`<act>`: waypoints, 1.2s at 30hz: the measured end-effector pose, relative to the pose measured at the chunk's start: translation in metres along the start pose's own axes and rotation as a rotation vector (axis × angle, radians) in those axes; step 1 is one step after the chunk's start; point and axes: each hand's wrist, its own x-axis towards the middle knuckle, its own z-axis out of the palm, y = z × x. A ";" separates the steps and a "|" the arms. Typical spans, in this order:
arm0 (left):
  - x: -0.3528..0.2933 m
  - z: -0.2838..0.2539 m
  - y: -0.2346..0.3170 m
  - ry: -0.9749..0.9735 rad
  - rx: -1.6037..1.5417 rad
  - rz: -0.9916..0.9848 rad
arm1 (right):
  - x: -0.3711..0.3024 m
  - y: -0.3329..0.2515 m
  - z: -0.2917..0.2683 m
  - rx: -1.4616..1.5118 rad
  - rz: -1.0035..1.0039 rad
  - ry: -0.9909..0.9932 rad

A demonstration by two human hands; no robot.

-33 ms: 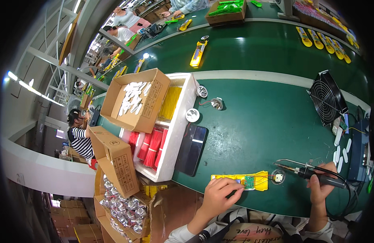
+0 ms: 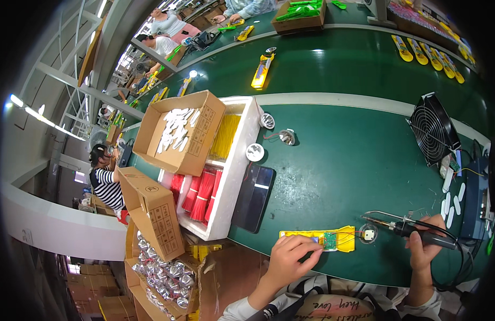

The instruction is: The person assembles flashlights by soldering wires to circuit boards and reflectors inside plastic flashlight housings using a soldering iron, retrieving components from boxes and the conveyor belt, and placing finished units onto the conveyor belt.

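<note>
A yellow flashlight housing (image 2: 345, 239) lies open near the table's front edge, with a small green circuit board (image 2: 330, 241) inside. My left hand (image 2: 291, 260) rests over its left part, fingers bent and pressed together on the housing; what the fingertips pinch is hidden. Thin wires lead from the board to a round lamp reflector (image 2: 368, 234) just right of the housing. In my right hand (image 2: 425, 247) is a black-handled soldering iron (image 2: 405, 228) with a thin metal tube alongside. Its tip points left, above the reflector and apart from it.
To the left, a white foam box (image 2: 247, 125) holds red and yellow wire bundles, with a carton of white strips (image 2: 178, 128) on it. A phone (image 2: 253, 199) and loose reflectors (image 2: 255, 152) lie beside it. A black fan (image 2: 433, 130) and blue soldering station (image 2: 475, 198) stand right.
</note>
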 end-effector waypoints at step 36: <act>-0.013 0.003 0.002 -0.017 0.108 0.073 | -0.001 -0.011 -0.001 -0.023 0.102 0.009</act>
